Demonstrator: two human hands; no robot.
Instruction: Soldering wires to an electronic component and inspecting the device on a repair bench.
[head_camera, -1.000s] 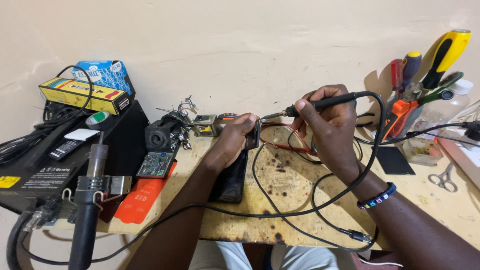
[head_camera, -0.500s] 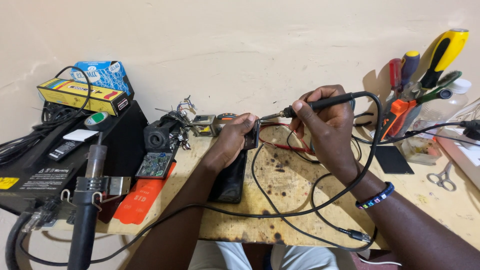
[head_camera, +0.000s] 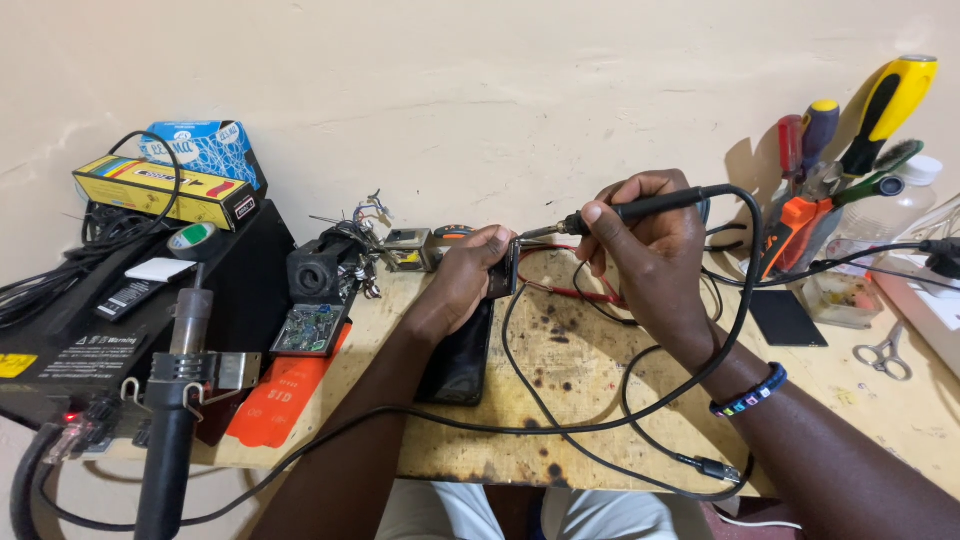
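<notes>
My right hand (head_camera: 645, 245) grips a black soldering iron (head_camera: 640, 208) like a pen, its metal tip pointing left. The tip meets a small dark device (head_camera: 508, 268) that my left hand (head_camera: 468, 272) holds upright at the middle of the scorched wooden bench (head_camera: 570, 400). A black phone (head_camera: 460, 350) lies flat under my left forearm. The iron's black cable (head_camera: 740, 300) loops over my right wrist and across the bench. A beaded bracelet (head_camera: 747, 392) sits on my right wrist.
A black station (head_camera: 110, 330) with a hot-air wand (head_camera: 175, 400) stands at left, with boxes (head_camera: 165, 190) and tape on top. A green circuit board (head_camera: 310, 328) and orange card (head_camera: 285, 395) lie beside it. Screwdrivers and pliers (head_camera: 840, 170) stand at right, near scissors (head_camera: 885, 352).
</notes>
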